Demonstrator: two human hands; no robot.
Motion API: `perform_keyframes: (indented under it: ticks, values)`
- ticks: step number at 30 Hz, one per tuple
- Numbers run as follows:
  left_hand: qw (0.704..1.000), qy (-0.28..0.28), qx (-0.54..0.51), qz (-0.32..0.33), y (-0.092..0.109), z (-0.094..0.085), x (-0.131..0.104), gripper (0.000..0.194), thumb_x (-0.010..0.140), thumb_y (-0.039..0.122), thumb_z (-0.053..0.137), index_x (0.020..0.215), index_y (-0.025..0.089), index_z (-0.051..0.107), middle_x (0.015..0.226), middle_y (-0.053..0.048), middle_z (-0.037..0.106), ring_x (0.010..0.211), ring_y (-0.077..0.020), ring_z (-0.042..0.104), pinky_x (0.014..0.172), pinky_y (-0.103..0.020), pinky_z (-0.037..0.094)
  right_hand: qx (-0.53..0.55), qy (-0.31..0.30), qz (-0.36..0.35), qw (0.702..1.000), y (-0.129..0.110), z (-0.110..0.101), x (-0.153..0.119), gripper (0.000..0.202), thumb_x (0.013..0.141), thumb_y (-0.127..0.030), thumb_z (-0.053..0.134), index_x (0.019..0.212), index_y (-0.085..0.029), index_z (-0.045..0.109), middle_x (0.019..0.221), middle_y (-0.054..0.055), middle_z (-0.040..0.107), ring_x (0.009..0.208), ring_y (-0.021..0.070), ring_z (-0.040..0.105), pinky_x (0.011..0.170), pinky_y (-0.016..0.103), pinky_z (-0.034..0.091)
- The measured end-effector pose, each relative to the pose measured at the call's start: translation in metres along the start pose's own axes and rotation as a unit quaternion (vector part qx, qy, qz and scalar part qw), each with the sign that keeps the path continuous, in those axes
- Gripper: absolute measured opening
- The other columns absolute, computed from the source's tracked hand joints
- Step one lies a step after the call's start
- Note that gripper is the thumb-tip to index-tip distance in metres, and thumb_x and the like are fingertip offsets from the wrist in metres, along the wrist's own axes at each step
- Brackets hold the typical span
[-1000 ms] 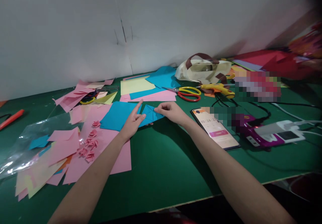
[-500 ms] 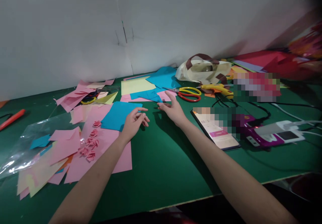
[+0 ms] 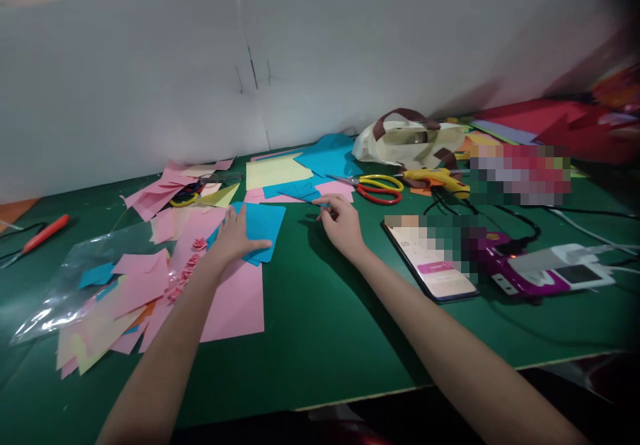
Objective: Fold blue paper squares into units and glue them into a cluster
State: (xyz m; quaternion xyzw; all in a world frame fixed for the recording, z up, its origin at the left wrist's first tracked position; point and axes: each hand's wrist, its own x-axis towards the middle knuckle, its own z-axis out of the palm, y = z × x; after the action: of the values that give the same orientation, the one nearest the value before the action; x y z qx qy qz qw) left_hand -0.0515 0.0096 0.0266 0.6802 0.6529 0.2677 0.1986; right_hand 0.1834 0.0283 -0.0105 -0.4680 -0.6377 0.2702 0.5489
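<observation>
Take the phone [image 3: 429, 262], face up on the green table [image 3: 320, 332], as landmark. Well to its left, find the left hand [image 3: 234, 235] laid palm down over the blue sheets [image 3: 269, 226], with thumb splayed away from the other fingers and nothing clamped between. Just off the phone's far left corner, see the right hand [image 3: 341, 224], with knuckles bent and index finger reaching toward the folded blue piece [image 3: 300, 192], left of the phone and beyond it. Cannot tell, in so dim and small a view, fingertip contact from a near miss, nor thumb and index together from slightly apart.

To steady the blue sheets well, apparently the step in hand, press lightly to avoid creasing; part one sheet from the rest with the thumb, sliding gently. Mind the pink paper roses [image 3: 188, 268], farther left of the phone: carry the left forearm [image 3: 175, 338] high to avoid crushing. Touch the folded blue piece only by its edge, clear of the scissors [image 3: 383, 195], beyond the phone and slightly left.
</observation>
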Motion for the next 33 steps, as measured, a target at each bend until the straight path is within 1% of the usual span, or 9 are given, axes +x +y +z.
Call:
perform_keyframes:
  ticks: [6,10,14,18,23,25,27,29,33]
  values:
    - [0.981,-0.127,0.121,-0.078,-0.001,-0.014,-0.005,0.086,0.054,0.047,0.077,0.131,0.023,0.047,0.146,-0.016,0.032,0.129,-0.0414,0.032,0.097,-0.051,0.035,-0.022,-0.014,-0.04,0.999,0.0,0.0,0.0,0.03,0.075,-0.008,0.041,0.085,-0.018,0.067,0.092,0.005,0.061,0.055,0.0105,0.055,0.056,0.027,0.045]
    - [0.973,-0.123,0.177,-0.079,0.009,-0.016,-0.006,0.069,0.07,0.046,0.067,0.132,0.025,0.045,0.145,-0.009,0.037,0.128,-0.0331,0.038,0.098,-0.04,0.036,-0.037,-0.017,-0.058,0.997,0.002,0.0,0.0,0.029,0.075,-0.006,0.04,0.083,-0.017,0.066,0.089,0.005,0.06,0.054,0.0099,0.054,0.056,0.026,0.045]
    - [0.967,-0.09,0.223,-0.08,0.024,-0.014,-0.01,0.051,0.084,0.043,0.052,0.127,0.017,0.05,0.128,-0.012,0.055,0.115,-0.0316,0.051,0.089,-0.038,0.041,-0.051,-0.028,-0.085,0.995,0.002,0.001,-0.001,0.029,0.077,-0.008,0.041,0.09,-0.018,0.065,0.091,0.006,0.06,0.064,0.0137,0.056,0.06,0.028,0.046]
    - [0.964,-0.093,0.245,-0.036,0.049,-0.003,-0.024,0.043,0.087,0.043,0.046,0.121,0.017,0.053,0.115,-0.011,0.063,0.106,-0.0302,0.057,0.081,-0.035,0.044,-0.055,-0.066,-0.13,0.988,-0.003,0.001,-0.003,0.035,0.073,-0.005,0.043,0.098,-0.02,0.063,0.099,0.007,0.059,0.082,0.0177,0.057,0.073,0.03,0.047]
    - [0.955,-0.141,0.257,0.037,0.079,0.016,-0.055,0.052,0.089,0.048,0.042,0.125,0.012,0.048,0.101,-0.015,0.067,0.091,-0.0305,0.064,0.071,-0.035,0.047,-0.053,-0.088,-0.156,0.982,-0.006,-0.001,-0.006,0.047,0.067,-0.001,0.042,0.108,-0.018,0.057,0.107,0.009,0.057,0.095,0.02,0.055,0.085,0.034,0.045]
    - [0.949,-0.171,0.255,0.075,0.084,0.02,-0.067,0.072,0.081,0.052,0.055,0.136,0.012,0.034,0.114,-0.017,0.063,0.102,-0.0317,0.061,0.076,-0.036,0.048,-0.051,-0.082,-0.146,0.985,-0.006,-0.003,-0.008,0.052,0.069,-0.003,0.044,0.117,-0.019,0.05,0.11,0.009,0.055,0.094,0.0199,0.055,0.085,0.035,0.045]
    - [0.938,-0.205,0.252,0.123,0.085,0.022,-0.078,0.093,0.069,0.048,0.071,0.143,0.02,0.022,0.136,-0.015,0.047,0.123,-0.0316,0.045,0.089,-0.035,0.044,-0.048,-0.083,-0.13,0.987,-0.006,-0.005,-0.012,0.057,0.071,-0.005,0.046,0.126,-0.02,0.041,0.115,0.01,0.052,0.091,0.019,0.057,0.083,0.035,0.047]
    - [0.929,-0.22,0.26,0.143,0.084,0.021,-0.088,0.089,0.071,0.043,0.071,0.142,0.021,0.024,0.142,-0.015,0.039,0.13,-0.0336,0.035,0.094,-0.041,0.041,-0.047,-0.098,-0.116,0.987,-0.006,-0.01,-0.016,0.059,0.073,-0.007,0.046,0.13,-0.021,0.036,0.12,0.011,0.049,0.088,0.0177,0.059,0.079,0.034,0.049]
    - [0.923,-0.207,0.29,0.147,0.082,0.019,-0.108,0.06,0.083,0.038,0.059,0.135,0.015,0.04,0.137,-0.018,0.045,0.126,-0.0358,0.04,0.093,-0.048,0.042,-0.058,-0.162,-0.11,0.979,-0.014,-0.034,-0.035,0.054,0.073,-0.007,0.048,0.125,-0.023,0.045,0.128,0.011,0.043,0.099,0.0187,0.059,0.081,0.033,0.05]
